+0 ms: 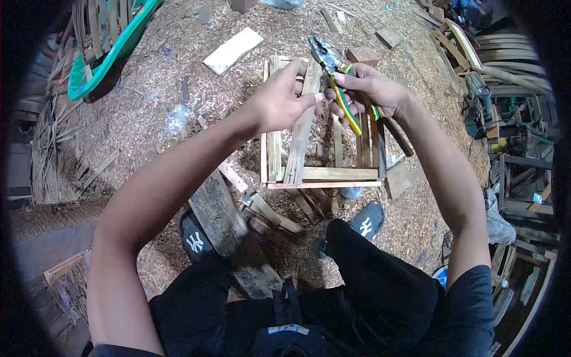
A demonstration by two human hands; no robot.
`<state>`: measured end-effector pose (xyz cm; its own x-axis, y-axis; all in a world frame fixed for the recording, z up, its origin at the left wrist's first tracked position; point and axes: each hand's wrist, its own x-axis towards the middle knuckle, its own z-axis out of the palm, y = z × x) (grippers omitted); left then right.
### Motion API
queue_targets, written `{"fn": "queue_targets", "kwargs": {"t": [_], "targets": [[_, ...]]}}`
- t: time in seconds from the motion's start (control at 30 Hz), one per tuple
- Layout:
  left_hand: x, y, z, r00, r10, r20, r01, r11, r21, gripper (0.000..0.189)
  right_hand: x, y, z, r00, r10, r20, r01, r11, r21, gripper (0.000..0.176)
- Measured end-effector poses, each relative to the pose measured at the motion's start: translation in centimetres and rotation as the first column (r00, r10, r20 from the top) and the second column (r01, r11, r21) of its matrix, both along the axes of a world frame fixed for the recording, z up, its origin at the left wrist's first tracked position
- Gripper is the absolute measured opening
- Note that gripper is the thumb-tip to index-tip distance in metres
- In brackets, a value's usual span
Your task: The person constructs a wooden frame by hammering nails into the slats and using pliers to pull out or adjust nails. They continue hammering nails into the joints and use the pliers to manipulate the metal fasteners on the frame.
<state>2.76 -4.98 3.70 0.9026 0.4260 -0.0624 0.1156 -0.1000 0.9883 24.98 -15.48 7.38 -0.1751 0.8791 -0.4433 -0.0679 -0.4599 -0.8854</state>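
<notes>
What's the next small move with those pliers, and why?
Likely squeeze the pliers shut at the upper end of the slat. The right hand grips their yellow-green handles, and the head sits right at the slat's top. The left hand pinches that slat, which leans on the wooden frame below. Whether a nail is there cannot be told.

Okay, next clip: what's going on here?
A person sits over a slatted wooden frame that lies on ground covered in wood shavings. The left hand grips the upper end of a loose slat leaning across the frame. The right hand holds pliers with yellow-green handles, their head close to the slat's top end. Whether the pliers bite on anything is too small to tell. A pale board lies further off.
</notes>
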Motion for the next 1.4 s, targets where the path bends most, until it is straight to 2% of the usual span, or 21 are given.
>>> {"fn": "queue_targets", "kwargs": {"t": [0.1, 0.17, 0.2, 0.27, 0.3, 0.37, 0.5, 0.57, 0.6, 0.67, 0.7, 0.73, 0.83, 0.9, 0.93, 1.03, 1.1, 1.17, 1.27, 1.33, 1.4], "targets": [[0.0, 0.0, 0.3, 0.998, -0.018, -0.065, 0.012, 0.996, -0.089, 0.043, -0.1, 0.2, 0.3, 0.998, 0.055, 0.042, -0.053, 0.997, -0.055, 0.035], [0.3, 0.1, 0.3, 0.994, -0.018, -0.105, 0.018, 1.000, 0.002, 0.044, -0.3, 0.2, 0.0, 0.988, -0.022, 0.155, 0.024, 1.000, -0.014, 0.045], [0.6, 0.3, -0.2, 0.994, -0.018, -0.107, 0.018, 1.000, 0.002, 0.044, -0.7, 0.1, 0.2, 0.988, -0.021, 0.154, 0.024, 1.000, -0.014, 0.045], [1.3, 0.5, -1.4, 0.995, 0.010, -0.095, 0.008, 0.982, 0.188, 0.043, -1.3, -0.2, 0.7, 0.968, -0.116, 0.223, 0.115, 0.993, 0.016, 0.044], [1.3, 0.2, -0.8, 0.996, 0.011, -0.093, 0.007, 0.983, 0.186, 0.043, -1.7, -0.4, 1.1, 0.968, -0.114, 0.225, 0.114, 0.993, 0.014, 0.044], [1.1, -0.4, 0.3, 0.982, 0.065, -0.176, -0.011, 0.955, 0.295, 0.043, -2.3, -0.6, 1.8, 0.926, -0.153, 0.346, 0.169, 0.985, -0.015, 0.043], [1.1, -0.7, 0.9, 0.977, 0.096, -0.190, -0.032, 0.949, 0.315, 0.045, -1.8, -0.5, 1.5, 0.901, -0.155, 0.404, 0.173, 0.985, -0.008, 0.034], [1.2, -0.7, 0.8, 0.969, 0.113, -0.220, -0.028, 0.935, 0.353, 0.046, -1.3, -0.4, 1.3, 0.807, -0.038, 0.590, 0.017, 0.999, 0.041, 0.035], [1.2, -0.6, 1.1, 0.969, 0.113, -0.221, -0.028, 0.934, 0.355, 0.046, -1.3, -0.5, 1.5, 0.807, -0.040, 0.589, 0.018, 0.999, 0.043, 0.035], [1.3, -0.4, 1.5, 0.948, 0.097, -0.305, 0.010, 0.943, 0.332, 0.046, -1.3, -0.8, 1.8, 0.740, -0.187, 0.646, 0.140, 0.982, 0.125, 0.042], [1.1, -0.3, 1.2, 0.946, 0.101, -0.308, 0.006, 0.944, 0.329, 0.046, -0.3, -0.9, 1.2, 0.653, -0.274, 0.706, 0.142, 0.960, 0.241, 0.044], [0.9, -0.2, 0.8, 0.961, 0.095, -0.260, -0.013, 0.954, 0.300, 0.045, 0.7, -0.6, 1.9, 0.638, -0.189, 0.747, 0.071, 0.980, 0.187, 0.046], [0.9, -0.2, 0.6, 0.973, 0.083, -0.216, -0.024, 0.964, 0.264, 0.046, 0.4, -2.0, 3.6, 0.667, -0.272, 0.694, 0.145, 0.961, 0.237, 0.041], [0.8, -0.3, 0.9, 0.972, 0.078, -0.224, -0.019, 0.967, 0.252, 0.047, -0.1, -2.6, 4.4, 0.813, -0.262, 0.520, 0.177, 0.962, 0.207, 0.037], [0.7, -0.4, 1.0, 0.970, 0.072, -0.233, -0.019, 0.975, 0.221, 0.048, 0.1, -2.7, 4.2, 0.811, -0.264, 0.522, 0.180, 0.962, 0.207, 0.037], [0.4, -0.6, 1.3, 0.971, 0.054, -0.231, -0.024, 0.991, 0.131, 0.052, 1.0, -2.6, 3.0, 0.896, -0.169, 0.410, 0.071, 0.967, 0.243, 0.034], [0.3, -0.5, 0.8, 0.975, 0.050, -0.219, -0.035, 0.997, 0.072, 0.054, 1.1, -2.7, 2.9, 0.900, -0.148, 0.409, 0.059, 0.973, 0.223, 0.033], [0.5, -0.2, -0.6, 0.979, 0.110, -0.173, -0.070, 0.972, 0.226, 0.054, 0.9, -2.7, 3.0, 0.904, -0.124, 0.410, 0.043, 0.979, 0.201, 0.032], [0.1, -0.1, 0.3, 0.968, 0.094, -0.235, -0.025, 0.960, 0.278, 0.056, 0.1, -2.6, 2.8, 0.926, -0.119, 0.357, 0.035, 0.972, 0.234, 0.037], [-0.3, 0.0, 1.2, 0.963, 0.098, -0.249, -0.037, 0.970, 0.239, 0.056, -0.5, -2.5, 2.2, 0.927, -0.153, 0.342, 0.061, 0.962, 0.264, 0.038], [-0.8, 0.2, 1.0, 0.957, 0.111, -0.268, -0.056, 0.978, 0.202, 0.056, -1.4, -2.1, 2.8, 0.919, -0.090, 0.384, 0.004, 0.976, 0.218, 0.041]]}}
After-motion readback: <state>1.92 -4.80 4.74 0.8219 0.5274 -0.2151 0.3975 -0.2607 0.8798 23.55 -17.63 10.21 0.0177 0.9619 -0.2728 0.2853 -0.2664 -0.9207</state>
